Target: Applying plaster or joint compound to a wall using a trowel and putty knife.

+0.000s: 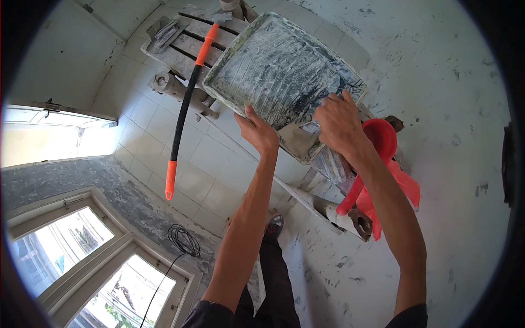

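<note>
The left hand [258,133] pinches the side of the messy tray [268,65] before the bench [191,45], the right hand [339,123] curls over its corner, grip unclear, and the pole [186,109] and red scoop [380,136] crowd close by.

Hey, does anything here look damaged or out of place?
Yes. The wall by the windows looks damaged, its grey surface patchy and ragged. The tray is caked with streaky grey residue. The orange-and-black pole seems awkwardly placed, jutting well past the slatted bench's edge.
</note>
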{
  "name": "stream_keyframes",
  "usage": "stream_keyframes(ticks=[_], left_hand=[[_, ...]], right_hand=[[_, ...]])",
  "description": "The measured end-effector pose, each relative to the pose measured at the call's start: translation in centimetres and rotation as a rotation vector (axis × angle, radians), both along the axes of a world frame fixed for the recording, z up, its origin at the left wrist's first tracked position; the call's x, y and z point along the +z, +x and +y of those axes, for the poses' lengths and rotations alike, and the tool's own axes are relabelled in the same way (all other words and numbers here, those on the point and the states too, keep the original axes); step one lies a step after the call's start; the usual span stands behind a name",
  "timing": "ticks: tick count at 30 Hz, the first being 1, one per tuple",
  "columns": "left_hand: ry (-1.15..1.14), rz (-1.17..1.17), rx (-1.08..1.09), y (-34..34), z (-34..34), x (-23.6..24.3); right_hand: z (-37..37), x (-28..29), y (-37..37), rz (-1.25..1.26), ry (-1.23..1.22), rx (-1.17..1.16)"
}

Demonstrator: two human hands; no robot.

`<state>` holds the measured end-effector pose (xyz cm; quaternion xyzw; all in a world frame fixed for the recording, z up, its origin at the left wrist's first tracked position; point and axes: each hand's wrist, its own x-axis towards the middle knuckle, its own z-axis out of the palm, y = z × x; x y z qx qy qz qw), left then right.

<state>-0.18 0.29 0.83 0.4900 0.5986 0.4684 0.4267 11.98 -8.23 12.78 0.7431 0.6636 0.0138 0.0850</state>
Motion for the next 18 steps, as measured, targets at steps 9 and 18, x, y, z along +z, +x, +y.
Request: stream_keyframes(ticks=[9, 18], left_hand=[[-0.044, -0.019, -0.028, 0.0, -0.2, 0.5], [0.012, 0.014, 0.017, 0.0, 0.0, -0.1]], right_hand=[[-1.8, -2.9, 1.2, 0.155, 0.090, -0.008], [-1.3, -1.7, -1.0, 0.029, -0.016, -0.010]])
